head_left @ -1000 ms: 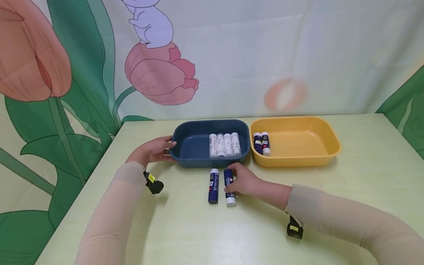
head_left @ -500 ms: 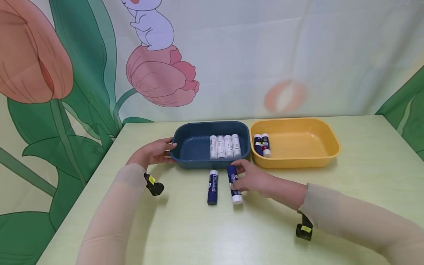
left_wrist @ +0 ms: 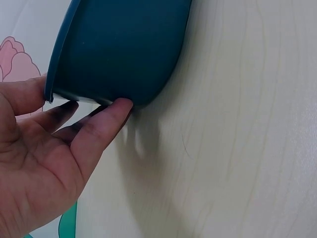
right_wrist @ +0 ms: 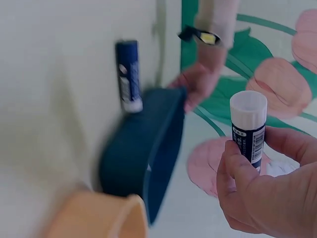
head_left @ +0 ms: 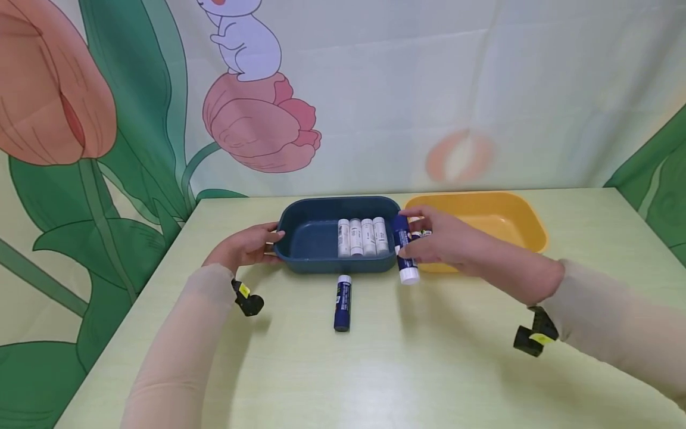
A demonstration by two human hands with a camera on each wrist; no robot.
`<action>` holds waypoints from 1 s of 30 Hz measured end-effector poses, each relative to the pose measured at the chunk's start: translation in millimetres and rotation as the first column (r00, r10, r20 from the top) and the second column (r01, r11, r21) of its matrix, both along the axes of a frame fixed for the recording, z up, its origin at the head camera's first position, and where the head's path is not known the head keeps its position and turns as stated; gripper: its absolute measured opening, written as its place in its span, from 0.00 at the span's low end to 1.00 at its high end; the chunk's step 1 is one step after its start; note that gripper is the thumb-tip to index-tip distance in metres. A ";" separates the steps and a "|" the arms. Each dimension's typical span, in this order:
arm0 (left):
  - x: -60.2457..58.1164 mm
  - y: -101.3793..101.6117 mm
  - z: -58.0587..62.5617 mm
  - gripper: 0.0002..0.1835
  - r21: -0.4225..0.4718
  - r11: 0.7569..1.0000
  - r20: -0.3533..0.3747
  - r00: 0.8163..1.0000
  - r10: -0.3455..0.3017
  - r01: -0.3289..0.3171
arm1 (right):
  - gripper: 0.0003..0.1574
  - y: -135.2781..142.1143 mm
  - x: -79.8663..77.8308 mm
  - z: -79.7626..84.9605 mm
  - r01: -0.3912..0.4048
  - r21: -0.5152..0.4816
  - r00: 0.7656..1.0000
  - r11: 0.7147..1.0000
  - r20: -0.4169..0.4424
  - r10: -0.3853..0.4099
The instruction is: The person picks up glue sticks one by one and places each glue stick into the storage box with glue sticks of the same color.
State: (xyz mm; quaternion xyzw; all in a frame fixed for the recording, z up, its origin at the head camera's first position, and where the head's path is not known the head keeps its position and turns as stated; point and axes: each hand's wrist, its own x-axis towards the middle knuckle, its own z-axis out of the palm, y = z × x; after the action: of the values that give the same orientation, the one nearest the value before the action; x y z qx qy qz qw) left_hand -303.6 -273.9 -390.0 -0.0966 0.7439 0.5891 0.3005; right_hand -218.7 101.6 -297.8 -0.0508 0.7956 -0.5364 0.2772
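Observation:
My right hand [head_left: 450, 241] pinches a dark blue glue stick [head_left: 403, 235] between thumb and fingers. The stick is raised off the table near the meeting sides of the two trays, its white end towards me. In the right wrist view that white end [right_wrist: 248, 110] points up. My left hand [head_left: 248, 245] grips the left end of the blue tray [head_left: 332, 266], thumb at the rim and fingers against the outer wall [left_wrist: 119, 49]. Several white glue sticks [head_left: 356, 238] lie side by side in this tray. Another dark blue glue stick [head_left: 343, 304] lies on the table in front.
To the right of the blue tray stands a yellow tray [head_left: 498, 223], partly covered by my right hand and forearm. Blue glue sticks [head_left: 420, 233] at its left end are mostly hidden. A printed cloth [head_left: 375, 119] hangs behind the pale table [head_left: 300, 369].
My right hand has lifted the blue glue stick from the table and carried it right and away from me, towards the yellow tray. My left hand stays at the blue tray.

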 end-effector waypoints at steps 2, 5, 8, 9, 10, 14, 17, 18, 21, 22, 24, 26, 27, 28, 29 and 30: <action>-0.5 0.0 -0.4 0.33 0.001 1.000 0.001 1.000 0.003 -0.003 | 0.50 6.3 -2.6 11.5 -0.002 -0.021 1.000 1.000 -0.004 0.002; -0.8 0.1 -0.6 0.33 0.000 1.000 0.003 1.000 0.002 -0.002 | 0.50 14.5 -7.1 25.0 0.004 -0.022 1.000 1.000 -0.025 -0.005; -0.5 0.0 -0.4 0.33 0.002 1.000 0.005 1.000 -0.002 0.002 | 0.50 20.1 -11.9 35.9 0.011 -0.028 0.999 1.000 -0.043 -0.012; -0.7 0.1 -0.3 0.33 0.001 1.000 0.004 1.000 -0.005 0.005 | 0.50 21.6 -13.4 39.3 0.014 -0.026 0.999 1.000 -0.045 -0.015; -0.8 0.0 -0.1 0.33 0.001 1.000 0.005 1.000 -0.004 0.004 | 0.50 23.2 -14.9 42.8 0.012 -0.028 0.999 1.000 -0.046 -0.013; -1.4 0.1 0.1 0.33 0.001 1.000 0.008 1.000 0.003 -0.003 | 0.49 28.8 -22.3 53.9 -0.004 -0.032 0.999 0.999 -0.051 0.002; -0.9 0.2 -0.1 0.33 -0.004 1.000 0.007 1.000 0.006 -0.006 | 0.47 32.0 -29.5 60.3 0.002 -0.027 0.998 1.000 -0.061 -0.003; -1.0 0.2 -0.4 0.33 -0.004 1.000 0.008 1.000 0.007 -0.007 | 0.47 33.0 -32.3 62.5 0.009 -0.021 0.998 1.000 -0.064 -0.010; -0.5 0.2 -0.4 0.34 -0.015 1.000 0.003 1.000 0.001 -0.001 | 0.47 36.0 -40.9 69.7 0.034 0.000 0.997 0.999 -0.066 -0.034; -0.4 0.3 0.0 0.34 -0.017 1.000 0.003 1.000 -0.001 0.001 | 0.48 37.2 -44.0 72.5 0.043 0.013 0.997 0.999 -0.065 -0.042; -0.2 0.5 1.0 0.34 -0.018 1.000 0.003 1.000 -0.002 0.002 | 0.50 39.6 -50.6 78.4 0.055 0.037 0.997 0.998 -0.060 -0.052; 0.3 0.6 2.4 0.34 -0.021 1.000 0.003 1.000 -0.004 0.004 | 0.52 41.7 -57.0 83.9 0.058 0.056 0.997 0.997 -0.054 -0.055; 0.4 0.7 2.9 0.34 -0.021 1.000 0.006 1.000 -0.001 0.001 | 0.52 42.6 -60.2 86.6 0.059 0.064 0.997 0.996 -0.053 -0.056; 0.8 0.8 3.7 0.34 -0.022 1.000 0.006 1.000 -0.001 0.001 | 0.53 43.4 -63.5 89.3 0.061 0.075 0.997 0.995 -0.053 -0.057; 0.6 0.8 3.7 0.34 -0.021 1.000 0.007 1.000 0.001 -0.001 | 0.53 44.3 -66.8 91.9 0.058 0.078 0.997 0.995 -0.052 -0.054; 0.3 0.9 3.5 0.34 -0.021 1.000 0.009 1.000 0.004 -0.003 | 0.53 45.0 -69.8 94.3 0.058 0.087 0.997 0.994 -0.055 -0.053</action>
State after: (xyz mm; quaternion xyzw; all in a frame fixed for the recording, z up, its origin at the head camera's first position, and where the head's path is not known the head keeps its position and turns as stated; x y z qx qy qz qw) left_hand -303.4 -273.0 -386.4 -0.1038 0.7486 0.5812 0.3018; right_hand -288.5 146.6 -203.5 -0.0303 0.8268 -0.5064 0.2431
